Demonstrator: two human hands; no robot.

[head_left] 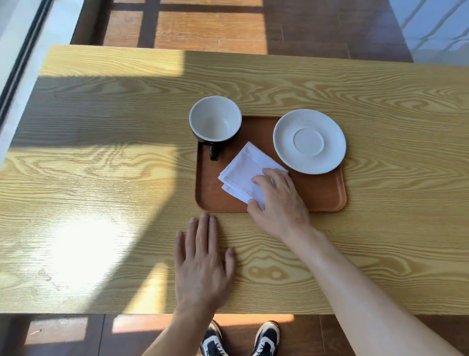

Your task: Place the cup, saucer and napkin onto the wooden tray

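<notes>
Head-camera view, looking down over a light wood-grain table (92,166) striped with sunlight and shadow. Wooden tray (209,191), reddish brown with rounded corners, at table centre. Cup (215,119), white inside and dark outside, upright and empty at the tray's far left corner, rim overhanging the tray edge, dark handle (214,151) turned toward the viewer. Saucer (309,141), white, at the tray's far right, rim reaching slightly past the right edge. Folded white napkin (244,174) lying on the tray between cup and saucer, turned diamond-wise. Right hand (278,202) resting on the napkin's near right part, fingers on top and thumb at the near edge; pinching or merely pressing, cannot tell. Left hand (202,262) flat on the table just in front of the tray, palm down, fingers extended and slightly spread, holding nothing. Two dark-and-white shoes (264,341) on the tiled floor below the table's near edge.
</notes>
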